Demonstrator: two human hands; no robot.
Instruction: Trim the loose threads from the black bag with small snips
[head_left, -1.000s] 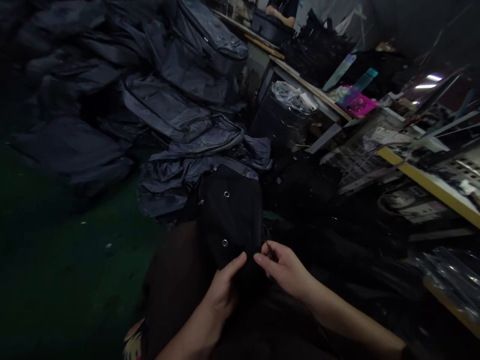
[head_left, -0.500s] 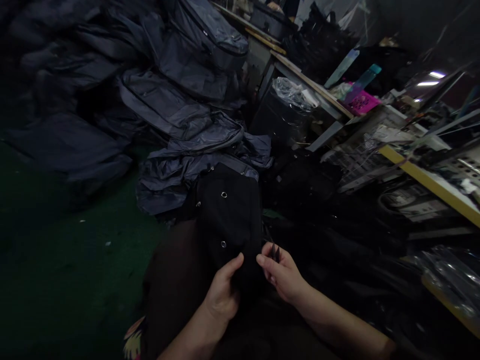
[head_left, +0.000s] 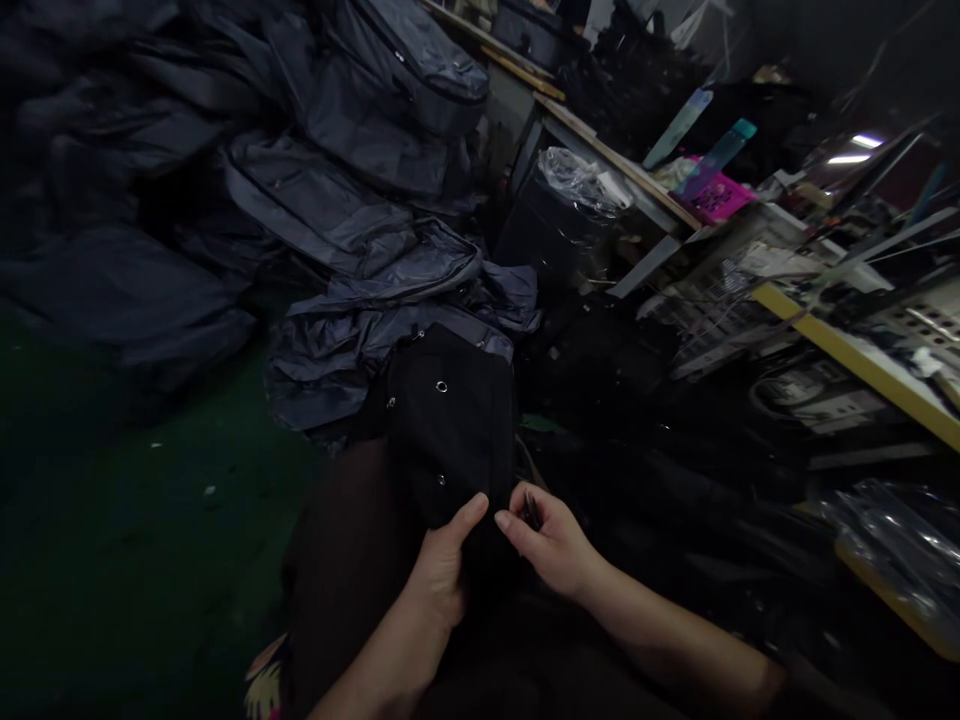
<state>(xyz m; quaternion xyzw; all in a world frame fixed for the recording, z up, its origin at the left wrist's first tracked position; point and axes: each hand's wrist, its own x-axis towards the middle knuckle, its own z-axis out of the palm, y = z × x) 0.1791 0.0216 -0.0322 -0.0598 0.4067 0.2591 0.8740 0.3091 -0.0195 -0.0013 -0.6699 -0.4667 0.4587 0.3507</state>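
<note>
A black fabric bag (head_left: pixel 465 420) with several small metal rings lies across my lap, its far end against grey bags. My left hand (head_left: pixel 446 560) grips its near edge, thumb on top and the other fingers hidden beneath. Close by on the right, my right hand (head_left: pixel 551 540) is closed, with small dark thread snips (head_left: pixel 532 512) tucked in its fingers. Its thumb and forefinger are at the bag's right edge; whether they also pinch the cloth I cannot tell. A thin dark strap or cord (head_left: pixel 528 455) shows just beyond this hand.
Grey bags (head_left: pixel 315 210) are heaped ahead and to the left on the green floor (head_left: pixel 150 540). On the right stand a bin with clear plastic (head_left: pixel 577 180), a table with a pink basket (head_left: pixel 721 197), and a yellow-edged rack (head_left: pixel 862 365). Dark material covers the floor at right.
My right hand has moved slightly left, closer to my left thumb, and the snips' blades have turned and show less. The whole view has shifted a little.
</note>
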